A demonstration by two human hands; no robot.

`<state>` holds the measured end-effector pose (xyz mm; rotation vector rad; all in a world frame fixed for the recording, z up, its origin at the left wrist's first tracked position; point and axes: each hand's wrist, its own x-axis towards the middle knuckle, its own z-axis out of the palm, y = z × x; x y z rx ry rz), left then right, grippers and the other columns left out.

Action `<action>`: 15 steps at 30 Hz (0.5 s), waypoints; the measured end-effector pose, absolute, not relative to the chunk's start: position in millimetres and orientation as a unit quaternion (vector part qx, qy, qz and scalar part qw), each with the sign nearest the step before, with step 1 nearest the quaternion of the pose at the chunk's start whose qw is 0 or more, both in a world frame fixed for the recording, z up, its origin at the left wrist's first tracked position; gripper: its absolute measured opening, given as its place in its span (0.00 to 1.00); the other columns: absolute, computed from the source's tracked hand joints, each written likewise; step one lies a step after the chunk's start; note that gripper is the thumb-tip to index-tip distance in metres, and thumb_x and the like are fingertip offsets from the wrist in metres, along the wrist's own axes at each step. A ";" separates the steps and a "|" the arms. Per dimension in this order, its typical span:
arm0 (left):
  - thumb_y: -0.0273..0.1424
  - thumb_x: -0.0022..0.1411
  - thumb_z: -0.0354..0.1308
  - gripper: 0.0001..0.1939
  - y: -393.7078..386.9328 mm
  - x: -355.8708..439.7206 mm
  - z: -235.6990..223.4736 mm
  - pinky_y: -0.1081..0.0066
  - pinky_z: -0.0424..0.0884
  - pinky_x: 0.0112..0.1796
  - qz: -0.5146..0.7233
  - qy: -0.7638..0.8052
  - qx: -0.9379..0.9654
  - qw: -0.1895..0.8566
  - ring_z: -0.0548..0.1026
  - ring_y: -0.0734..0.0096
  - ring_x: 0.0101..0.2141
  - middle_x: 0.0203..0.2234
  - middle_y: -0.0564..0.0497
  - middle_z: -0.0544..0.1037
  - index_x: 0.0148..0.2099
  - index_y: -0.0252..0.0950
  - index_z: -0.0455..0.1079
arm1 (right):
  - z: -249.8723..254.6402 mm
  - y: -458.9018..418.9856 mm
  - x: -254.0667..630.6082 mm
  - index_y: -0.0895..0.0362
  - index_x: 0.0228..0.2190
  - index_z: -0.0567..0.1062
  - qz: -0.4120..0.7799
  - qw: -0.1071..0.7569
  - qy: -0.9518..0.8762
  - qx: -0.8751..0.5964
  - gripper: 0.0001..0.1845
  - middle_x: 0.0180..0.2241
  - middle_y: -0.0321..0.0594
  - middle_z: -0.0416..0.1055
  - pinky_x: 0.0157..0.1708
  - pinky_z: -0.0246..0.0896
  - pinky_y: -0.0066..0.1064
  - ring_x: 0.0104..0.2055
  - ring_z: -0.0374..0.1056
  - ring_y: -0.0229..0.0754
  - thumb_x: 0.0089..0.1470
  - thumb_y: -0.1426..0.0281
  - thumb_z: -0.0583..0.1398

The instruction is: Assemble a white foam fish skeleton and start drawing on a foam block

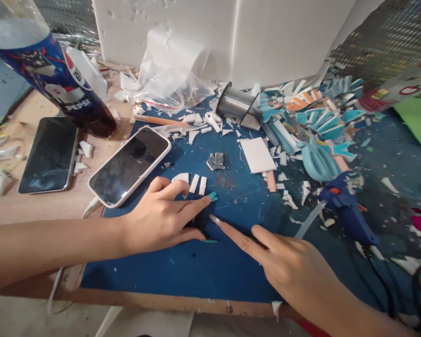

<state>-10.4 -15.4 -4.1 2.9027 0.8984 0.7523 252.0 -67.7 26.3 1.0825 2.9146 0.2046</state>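
My left hand (166, 215) rests on the blue mat (143, 276), index finger and thumb spread around a small dark flat piece (199, 219) and seemingly holding it down. The index finger of my right hand (287, 264) points at that piece, while the other fingers curl under the palm. A thin dark edge shows beneath the right index finger; what it belongs to is hidden. Just beyond my left fingers lie small white strips (198, 184). Farther back sit small grey pieces (215, 160), and a white rectangular card (258, 155) lies to their right.
A white-cased phone (130, 166), a dark phone (49, 154) and a Pepsi bottle (73, 93) stand or lie left. A wire spool (235, 104) is at the back. Right are scissors (319, 159), a blue glue gun (347, 206) with its cable, and piled blue-white scraps (323, 117).
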 end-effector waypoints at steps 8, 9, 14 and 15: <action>0.45 0.64 0.59 0.24 -15.7 -11.0 -5.5 0.63 0.57 0.34 0.246 0.283 0.927 -0.001 0.73 0.60 0.37 0.22 0.54 0.79 0.52 0.29 0.69 | 25.9 -77.9 253.0 0.52 0.65 0.53 0.030 0.013 0.924 0.381 0.48 0.26 0.32 0.64 0.14 0.58 0.26 0.13 0.57 0.31 0.44 0.88 0.47; 0.45 0.64 0.59 0.24 -15.5 -11.0 -5.5 0.63 0.57 0.34 0.248 0.282 0.927 0.000 0.73 0.60 0.37 0.22 0.54 0.79 0.52 0.29 0.69 | 26.0 -78.0 252.6 0.52 0.65 0.53 0.027 0.013 0.923 0.383 0.48 0.26 0.31 0.64 0.14 0.58 0.26 0.13 0.57 0.31 0.43 0.88 0.47; 0.44 0.66 0.57 0.23 -14.5 -11.7 -6.4 0.63 0.58 0.35 0.255 0.274 0.927 0.008 0.73 0.60 0.38 0.23 0.54 0.79 0.52 0.28 0.69 | 27.2 -74.4 246.4 0.53 0.63 0.59 0.063 0.018 0.927 0.369 0.44 0.25 0.32 0.64 0.15 0.59 0.27 0.14 0.59 0.32 0.45 0.87 0.48; 0.43 0.66 0.57 0.23 -14.3 -11.9 -6.8 0.63 0.58 0.35 0.256 0.270 0.928 0.011 0.73 0.60 0.38 0.24 0.53 0.80 0.52 0.28 0.69 | 27.7 -73.0 244.9 0.53 0.63 0.61 0.071 0.020 0.928 0.365 0.43 0.25 0.32 0.64 0.14 0.59 0.27 0.14 0.60 0.32 0.46 0.87 0.48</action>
